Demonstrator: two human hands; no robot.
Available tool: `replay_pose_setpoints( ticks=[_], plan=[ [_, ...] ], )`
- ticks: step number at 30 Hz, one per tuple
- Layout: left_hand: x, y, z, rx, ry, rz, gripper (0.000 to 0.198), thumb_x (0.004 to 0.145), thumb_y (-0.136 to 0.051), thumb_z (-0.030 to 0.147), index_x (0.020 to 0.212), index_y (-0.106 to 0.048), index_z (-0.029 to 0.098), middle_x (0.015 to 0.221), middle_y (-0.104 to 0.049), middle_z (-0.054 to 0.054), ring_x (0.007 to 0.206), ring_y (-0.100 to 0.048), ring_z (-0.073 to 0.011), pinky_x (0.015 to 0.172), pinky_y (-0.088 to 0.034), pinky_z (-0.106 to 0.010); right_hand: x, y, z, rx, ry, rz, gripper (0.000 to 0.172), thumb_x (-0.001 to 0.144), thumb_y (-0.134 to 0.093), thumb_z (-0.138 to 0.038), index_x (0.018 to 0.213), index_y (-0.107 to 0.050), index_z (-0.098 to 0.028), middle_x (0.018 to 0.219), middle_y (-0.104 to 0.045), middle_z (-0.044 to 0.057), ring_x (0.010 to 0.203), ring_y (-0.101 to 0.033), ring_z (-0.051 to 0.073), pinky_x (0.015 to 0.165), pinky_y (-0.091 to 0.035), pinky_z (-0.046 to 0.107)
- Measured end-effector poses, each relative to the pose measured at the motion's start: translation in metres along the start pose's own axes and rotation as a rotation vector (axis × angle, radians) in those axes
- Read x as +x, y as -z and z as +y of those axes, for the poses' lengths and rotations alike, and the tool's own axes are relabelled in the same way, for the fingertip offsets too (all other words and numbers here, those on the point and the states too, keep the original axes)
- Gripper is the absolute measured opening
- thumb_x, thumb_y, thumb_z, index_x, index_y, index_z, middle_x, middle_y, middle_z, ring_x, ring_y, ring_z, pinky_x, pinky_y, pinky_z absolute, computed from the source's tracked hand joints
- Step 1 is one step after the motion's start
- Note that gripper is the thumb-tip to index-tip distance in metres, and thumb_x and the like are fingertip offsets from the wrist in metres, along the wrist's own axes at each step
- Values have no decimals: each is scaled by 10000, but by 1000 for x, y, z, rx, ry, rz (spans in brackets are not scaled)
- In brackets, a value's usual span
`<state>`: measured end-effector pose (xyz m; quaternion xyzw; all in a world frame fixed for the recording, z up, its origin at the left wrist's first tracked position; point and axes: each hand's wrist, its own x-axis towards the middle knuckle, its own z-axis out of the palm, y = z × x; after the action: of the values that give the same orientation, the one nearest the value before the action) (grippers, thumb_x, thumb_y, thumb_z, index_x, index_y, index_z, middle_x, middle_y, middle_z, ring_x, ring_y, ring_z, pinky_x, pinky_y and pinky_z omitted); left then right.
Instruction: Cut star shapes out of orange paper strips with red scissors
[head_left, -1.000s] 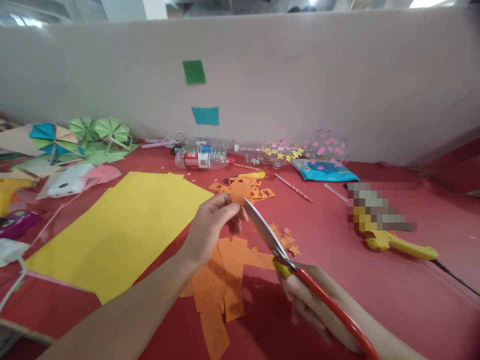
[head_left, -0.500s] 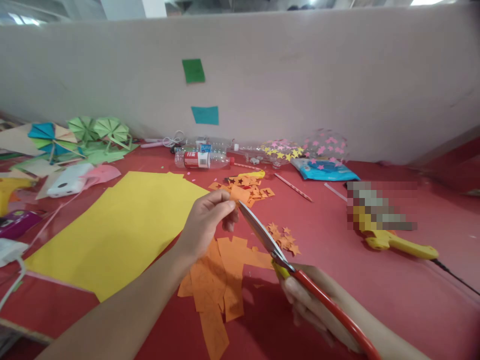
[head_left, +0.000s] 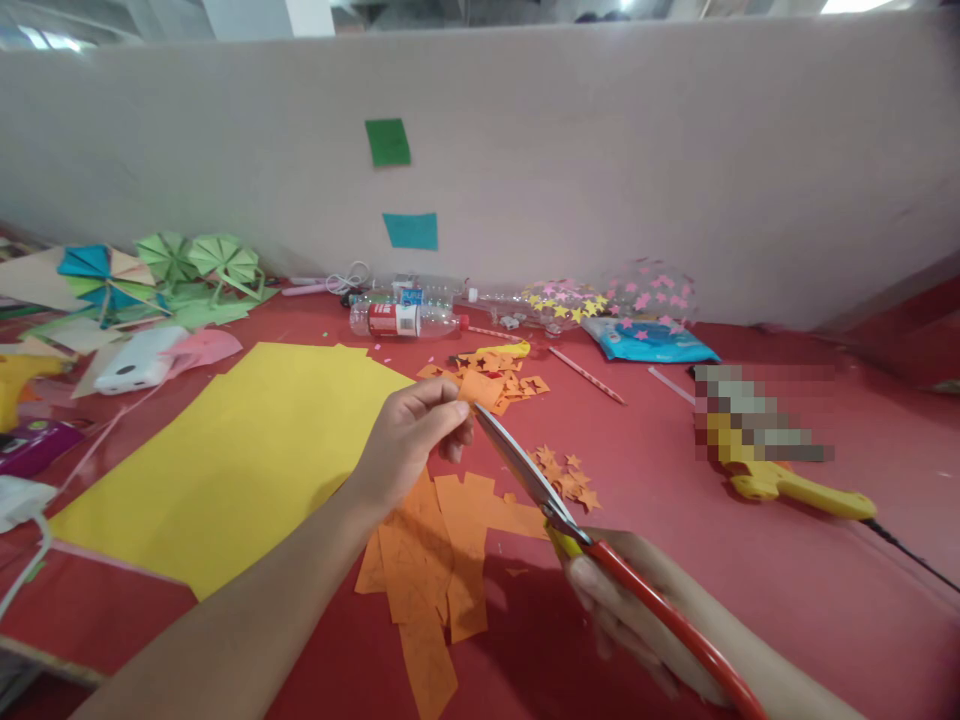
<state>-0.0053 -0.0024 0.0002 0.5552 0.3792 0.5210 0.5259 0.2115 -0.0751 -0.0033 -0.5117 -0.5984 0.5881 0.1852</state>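
Observation:
Near the middle of the view, my left hand (head_left: pixel 416 430) is closed in a pinch on a small piece of orange paper (head_left: pixel 478 388), partly hidden by the fingers. My right hand (head_left: pixel 622 590) grips scissors (head_left: pixel 517 455) with red and yellow handles. Their blades look nearly closed, and the tips reach the paper beside my left fingertips. Below lie orange paper strips (head_left: pixel 469 570) with faint drawn outlines. Cut orange stars (head_left: pixel 566 478) form a small pile right of the blades. Behind my left hand are orange scraps with star-shaped holes (head_left: pixel 514 365).
Yellow sheets (head_left: pixel 255 450) cover the left of the red table. Plastic bottles (head_left: pixel 405 320), star-covered clear bottles (head_left: pixel 566 300) and a blue packet (head_left: pixel 652 340) line the wall. A yellow glue gun (head_left: pixel 802 490), partly pixelated, lies right with its cord. Folded paper fans (head_left: pixel 221 260) stand far left.
My left hand and the scissor tips have shifted very slightly left. The right-hand fingers have moved a little at the handles. The things on the table stay put.

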Motion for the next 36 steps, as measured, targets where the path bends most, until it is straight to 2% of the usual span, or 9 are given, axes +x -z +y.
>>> replay_pose_setpoints(
  ticks=[9,14,17,23,36],
  plan=[
    [1,0,0,5,8,3,183,794,-553,212,621,-591,167,566,-578,24,462,-499,-70,461,-389,-212,-2,1,-3,-34,-33,6,517,814,-512,-671,623,-349,-219,486,-375,-82,371,-305,43,343,-252,169],
    [0,1,0,-18,-7,-14,207,812,-540,227,620,-591,167,583,-604,13,467,-508,-78,465,-391,-219,1,1,4,-10,12,10,591,751,-471,-787,627,-351,-222,511,-382,-77,368,-319,45,345,-266,183],
    [-1,0,-1,-14,-13,-13,218,821,-538,225,615,-585,170,589,-604,12,478,-508,-80,482,-393,-222,5,2,13,3,40,-46,626,734,-402,-837,626,-353,-223,444,-357,-97,308,-282,34,327,-267,183],
    [-4,-8,-5,37,-91,64,224,838,-563,244,626,-595,181,604,-569,20,600,-526,-94,633,-429,-235,5,1,15,2,85,-56,633,744,-374,-843,637,-349,-219,501,-407,-70,338,-310,34,335,-239,170],
    [-9,-18,-10,8,-77,84,196,827,-581,271,651,-620,193,620,-591,12,637,-541,-112,655,-446,-250,7,-2,24,62,13,-66,601,741,-471,-796,665,-443,-201,558,-500,-17,363,-371,64,341,-259,197]
  ],
)
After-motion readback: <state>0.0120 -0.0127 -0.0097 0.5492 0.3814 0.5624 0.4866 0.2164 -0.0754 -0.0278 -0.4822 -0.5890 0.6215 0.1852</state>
